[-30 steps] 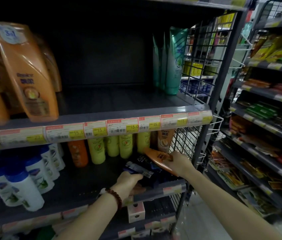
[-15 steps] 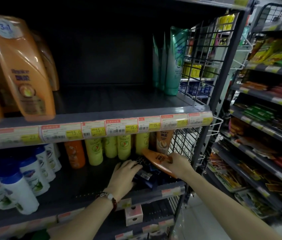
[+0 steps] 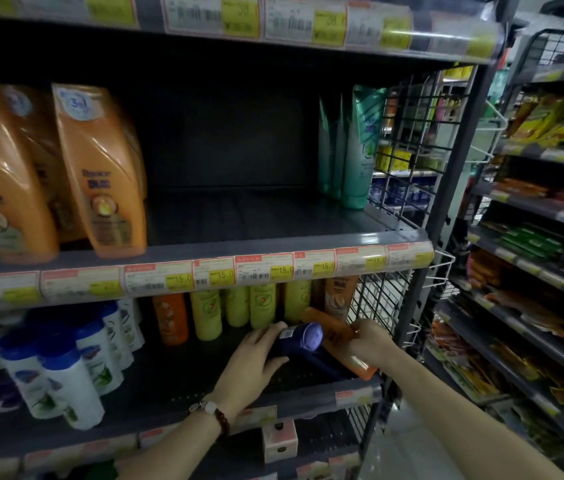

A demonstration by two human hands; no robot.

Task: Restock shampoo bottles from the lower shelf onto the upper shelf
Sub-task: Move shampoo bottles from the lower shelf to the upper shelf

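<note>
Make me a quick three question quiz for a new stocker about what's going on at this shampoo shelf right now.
1. True or false: the left hand grips a dark blue bottle with a purple cap on the lower shelf.
2. What does the right hand hold?
A. a teal tube
B. an orange bottle
C. a white bottle
3. Fill in: the wide bare gap on the upper shelf lies between the big orange bottles and the ____ tubes.

Key: 1 true; 2 B; 3 teal
</note>
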